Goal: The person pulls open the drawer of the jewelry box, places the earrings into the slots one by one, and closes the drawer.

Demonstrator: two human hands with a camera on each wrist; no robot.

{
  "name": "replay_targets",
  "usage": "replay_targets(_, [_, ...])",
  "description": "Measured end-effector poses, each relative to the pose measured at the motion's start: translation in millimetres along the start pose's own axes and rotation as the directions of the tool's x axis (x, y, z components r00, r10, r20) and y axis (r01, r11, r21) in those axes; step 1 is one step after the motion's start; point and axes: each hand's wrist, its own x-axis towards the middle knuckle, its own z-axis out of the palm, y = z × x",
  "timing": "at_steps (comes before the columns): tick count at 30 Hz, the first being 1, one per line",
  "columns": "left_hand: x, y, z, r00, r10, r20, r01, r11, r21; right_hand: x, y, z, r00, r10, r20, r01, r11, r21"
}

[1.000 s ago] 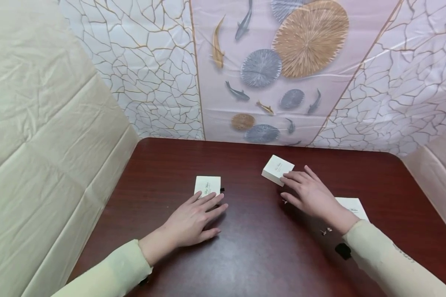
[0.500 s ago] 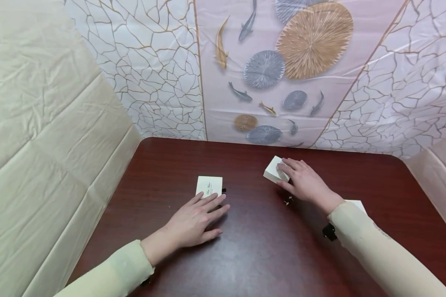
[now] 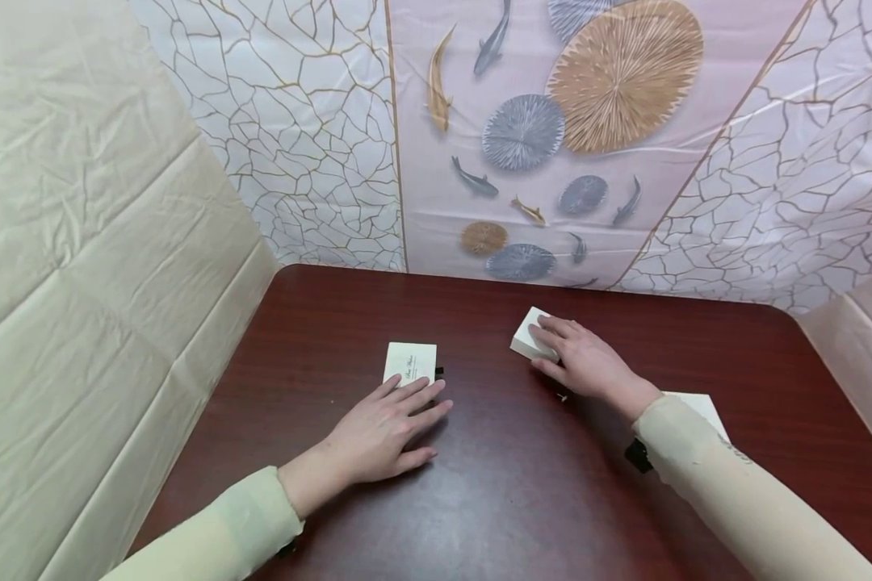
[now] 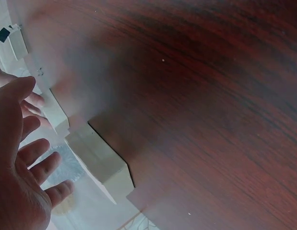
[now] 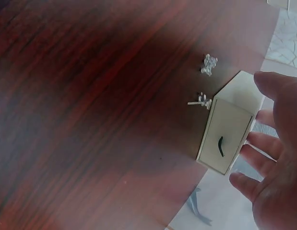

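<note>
In the head view my left hand point(image 3: 378, 432) lies with straight, spread fingers over the near edge of a small white drawer-style box point(image 3: 412, 359), which has a black pull tab on its right side. The left wrist view shows that box point(image 4: 98, 155) just beyond the fingertips. My right hand point(image 3: 589, 355) reaches over a second white box point(image 3: 530, 335), its fingers across the top and thumb at the near side. From the right wrist, this box point(image 5: 227, 132) shows a dark tab on its front. Two sparkly stud earrings, one upright point(image 5: 209, 64) and one lying with its post out point(image 5: 201, 101), sit beside it.
A third white box point(image 3: 701, 411) lies on the dark wood table point(image 3: 501, 500), partly covered by my right forearm. Patterned cloth point(image 3: 320, 145) closes off the back, and a cream cloth wall point(image 3: 116, 266) stands along the left.
My right hand has moved left onto the second box, which has shifted slightly left with it. The left hand and its box hold their places. The head view has swung slightly.
</note>
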Motion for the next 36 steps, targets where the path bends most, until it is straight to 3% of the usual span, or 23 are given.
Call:
replay_targets(13, [-0.5, 0.1, 1.7, 1.0, 0.022, 0.005, -0.022, 1.0, 0.015, -0.4, -13, 6, 0.983, -0.179, -0.034, 0.177, 0.983, -0.056])
replay_targets(25, [-2.7, -1.7, 5.2, 0.998, 0.056, -0.01, -0.056, 0.998, 0.031, -6.0, -22, 8, 0.936, -0.344, -0.076, 0.339, 0.938, -0.076])
replay_targets(29, [-3.1, -2.4, 5.5, 0.998, 0.066, -0.01, -0.065, 0.997, 0.031, -6.3, -27, 9, 0.923, -0.379, -0.068, 0.374, 0.924, -0.081])
replay_targets(36, [-0.7, -2.5, 6.1, 0.996, 0.082, -0.018, -0.081, 0.996, 0.025, -6.6, -35, 8, 0.922, -0.384, -0.041, 0.381, 0.922, -0.061])
